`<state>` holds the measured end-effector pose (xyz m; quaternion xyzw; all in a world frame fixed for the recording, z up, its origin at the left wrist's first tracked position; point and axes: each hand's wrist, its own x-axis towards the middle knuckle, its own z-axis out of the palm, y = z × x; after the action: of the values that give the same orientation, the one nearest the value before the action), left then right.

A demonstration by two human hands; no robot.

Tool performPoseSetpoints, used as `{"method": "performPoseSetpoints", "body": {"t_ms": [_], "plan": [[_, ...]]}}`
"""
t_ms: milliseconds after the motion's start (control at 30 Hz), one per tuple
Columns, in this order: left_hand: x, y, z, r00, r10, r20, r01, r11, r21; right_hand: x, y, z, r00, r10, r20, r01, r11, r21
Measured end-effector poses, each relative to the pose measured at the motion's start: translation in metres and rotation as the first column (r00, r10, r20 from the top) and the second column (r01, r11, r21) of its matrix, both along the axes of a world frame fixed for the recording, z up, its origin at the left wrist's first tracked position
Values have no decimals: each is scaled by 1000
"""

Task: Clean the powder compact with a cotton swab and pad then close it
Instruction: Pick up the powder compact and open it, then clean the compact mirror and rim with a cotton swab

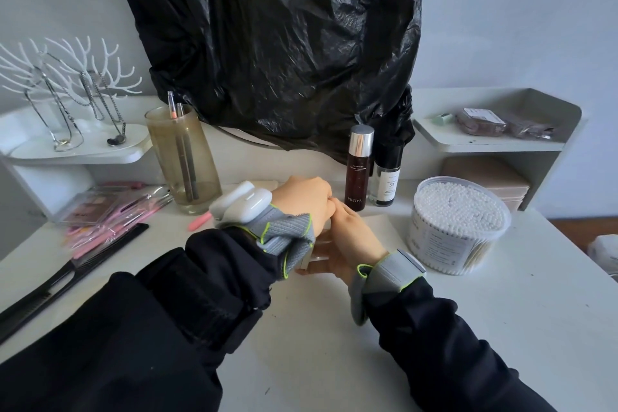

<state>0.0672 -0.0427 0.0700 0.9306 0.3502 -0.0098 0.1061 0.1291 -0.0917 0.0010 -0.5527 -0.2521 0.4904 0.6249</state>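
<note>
White table [301, 328], black bag behind; both hands meeting mid-table, left hand [306, 202] over right hand [347, 237], compact [306, 261] mostly hidden between them. Grip unclear on either. Probably opening or closing; swab tub [459, 227] untouched, just right

Open bench [317, 338] is lying clear in front of the person, between the two black sleeves. A tub of cotton swabs [459, 227] is crowding the right side, two bottles [359, 167] and a tall glass [184, 157] are fencing the rear, and black combs [67, 273] beside pink packets [107, 214] are blocking the left approach.
</note>
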Motion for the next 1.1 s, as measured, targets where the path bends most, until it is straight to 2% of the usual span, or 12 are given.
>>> {"method": "performPoseSetpoints", "body": {"t_ms": [200,367,600,700,833,900,1000,1100], "plan": [[-1,1,1,1000,-19,-12,19,1000,-18,1,1,2,1000,4,6,-4,1000,-12],[-1,4,0,996,1,84,5,997,-75,2,0,3,996,14,-85,-12,999,30],[-17,19,-7,968,120,221,-90,986,-140,8,7,-4,961,-27,-277,51,995,81],[-25,29,-10,900,223,375,-134,959,-250,10,7,-2,896,-47,-441,112,986,122],[-39,42,-21,766,326,554,-174,935,-309,12,5,3,805,-46,-591,167,974,151],[-45,45,-28,700,373,609,-178,917,-357,10,3,3,785,-47,-618,178,972,151],[-52,47,-37,581,494,646,-140,843,-519,9,2,4,770,-47,-636,187,970,154],[-55,45,-44,517,560,648,-105,792,-601,10,1,4,777,-58,-626,189,971,145]]}}
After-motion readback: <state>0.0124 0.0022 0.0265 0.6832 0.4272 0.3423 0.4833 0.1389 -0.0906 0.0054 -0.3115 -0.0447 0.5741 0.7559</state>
